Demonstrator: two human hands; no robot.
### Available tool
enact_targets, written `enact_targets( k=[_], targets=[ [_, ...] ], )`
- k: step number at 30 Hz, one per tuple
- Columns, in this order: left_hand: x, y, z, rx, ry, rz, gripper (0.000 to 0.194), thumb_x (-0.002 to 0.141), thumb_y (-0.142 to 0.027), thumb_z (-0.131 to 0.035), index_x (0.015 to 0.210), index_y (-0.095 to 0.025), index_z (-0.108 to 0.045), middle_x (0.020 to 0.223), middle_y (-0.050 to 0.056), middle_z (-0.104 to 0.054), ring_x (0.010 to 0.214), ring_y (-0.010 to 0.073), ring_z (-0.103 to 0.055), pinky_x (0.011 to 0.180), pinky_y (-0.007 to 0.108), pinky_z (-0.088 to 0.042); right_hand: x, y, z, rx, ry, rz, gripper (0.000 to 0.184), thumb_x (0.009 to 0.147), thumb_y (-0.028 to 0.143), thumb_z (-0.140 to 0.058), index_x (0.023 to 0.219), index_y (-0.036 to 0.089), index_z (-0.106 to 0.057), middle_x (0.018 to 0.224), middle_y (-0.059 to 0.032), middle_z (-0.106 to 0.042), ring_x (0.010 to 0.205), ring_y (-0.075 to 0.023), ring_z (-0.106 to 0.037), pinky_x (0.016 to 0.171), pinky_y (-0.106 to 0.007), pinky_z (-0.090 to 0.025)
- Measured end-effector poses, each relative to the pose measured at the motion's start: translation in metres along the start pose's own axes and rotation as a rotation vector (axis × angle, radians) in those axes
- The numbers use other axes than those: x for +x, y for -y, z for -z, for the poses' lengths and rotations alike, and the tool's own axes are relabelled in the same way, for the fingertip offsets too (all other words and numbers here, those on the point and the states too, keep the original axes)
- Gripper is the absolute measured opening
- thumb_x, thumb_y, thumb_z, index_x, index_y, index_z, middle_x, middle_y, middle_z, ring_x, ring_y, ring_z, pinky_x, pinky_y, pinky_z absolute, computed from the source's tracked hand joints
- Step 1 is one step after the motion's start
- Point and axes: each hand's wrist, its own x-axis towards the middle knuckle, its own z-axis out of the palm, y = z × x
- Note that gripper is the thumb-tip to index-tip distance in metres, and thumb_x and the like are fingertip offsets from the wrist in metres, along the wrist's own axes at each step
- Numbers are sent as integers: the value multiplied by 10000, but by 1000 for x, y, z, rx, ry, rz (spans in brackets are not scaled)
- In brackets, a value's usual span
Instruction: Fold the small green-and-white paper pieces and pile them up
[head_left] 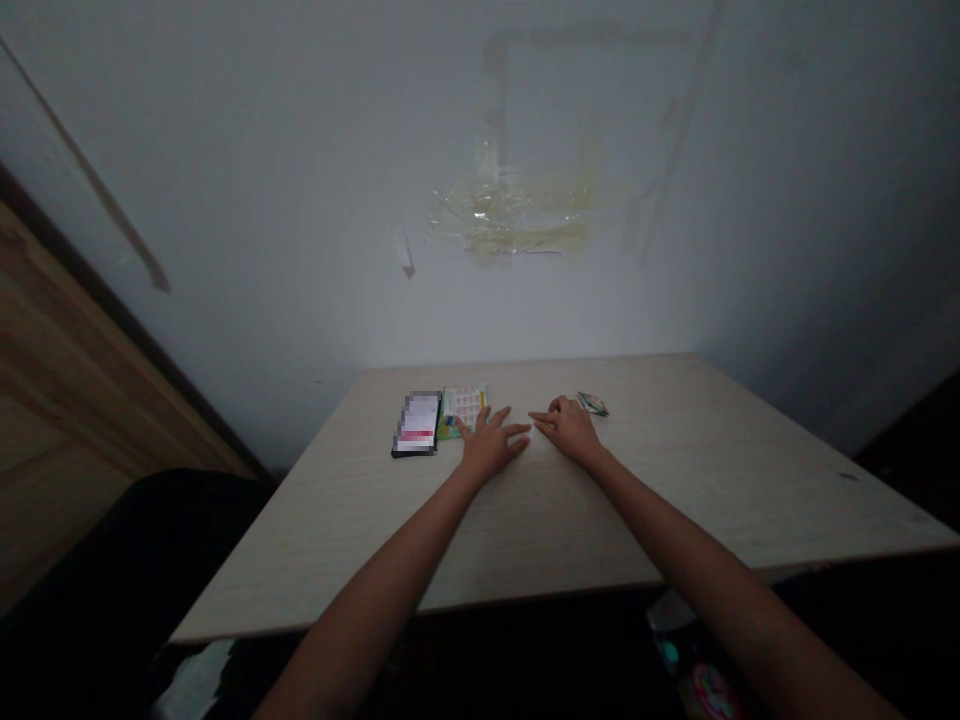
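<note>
My left hand (491, 440) lies flat on the pale wooden table (675, 470) with its fingers spread, the fingertips touching the lower right edge of a colourful printed packet (463, 409). A dark phone (417, 424) with a lit screen lies just left of that packet. My right hand (568, 424) rests on the table with the index finger stretched toward my left hand and the other fingers loosely curled; nothing shows in it. A small green and yellow wrapper (592, 403) lies just beyond my right hand's knuckles.
A white wall with a patch of old yellowed tape (514, 220) stands right behind the table. A wooden panel (67, 390) runs along the left. Dark floor and some coloured items (705, 685) show below the table's front edge.
</note>
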Motion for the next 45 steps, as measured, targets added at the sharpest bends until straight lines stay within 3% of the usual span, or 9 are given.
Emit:
enact_targets(
  k=[6,14,21,36,45],
  targets=[
    [-2,-4,-1,7,-49,4,338,883,-594,-495,1193,-524,-612,1488,-39,-439,1411,392,-241,996,832,19,0,-6,-4,112,-29,24,324,901,416,-579,1186,312,-691,1090,-92,-580,1056,-252,-498,946,-392,-368],
    [-2,-7,0,50,-84,8,350,876,-588,-507,1173,-465,-646,1445,-1,-478,1406,356,-256,1038,794,48,1,-18,-14,432,-83,89,171,842,343,-664,903,231,-779,939,-66,-640,938,-199,-571,891,-327,-433],
    [-1,-6,0,27,-79,30,346,858,-599,-528,1151,-468,-655,1454,13,-466,1405,368,-251,1013,819,1,3,-22,-18,428,-79,119,127,798,338,-713,862,264,-793,980,-73,-657,984,-215,-564,922,-353,-418],
    [1,-5,1,-38,-30,28,333,857,-590,-541,1148,-471,-653,1483,-16,-440,1405,377,-242,996,830,-8,6,-14,-16,363,-90,-36,174,832,350,-678,906,236,-786,992,-95,-629,971,-212,-559,901,-335,-417],
    [-2,-7,7,-13,-11,37,330,895,-571,-491,1167,-482,-654,1489,-20,-436,1410,370,-238,1048,786,15,4,-11,-12,340,-73,-33,204,828,379,-674,924,239,-785,974,-78,-622,963,-204,-562,909,-329,-422]
  ],
)
